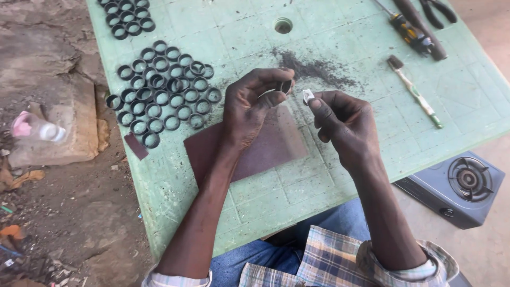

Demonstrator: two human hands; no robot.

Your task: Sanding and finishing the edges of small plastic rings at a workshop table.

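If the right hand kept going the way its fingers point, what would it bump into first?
Probably the small black ring pinched in the left hand; the right hand, holding a small white piece, points up-left at it, though depth is unclear.

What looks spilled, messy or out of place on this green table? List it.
A smear of dark powder is spread across the green table just beyond the hands. A small brown scrap lies askew at the table's left edge, apart from the brown sheet. The black rings sit in a tidy cluster.
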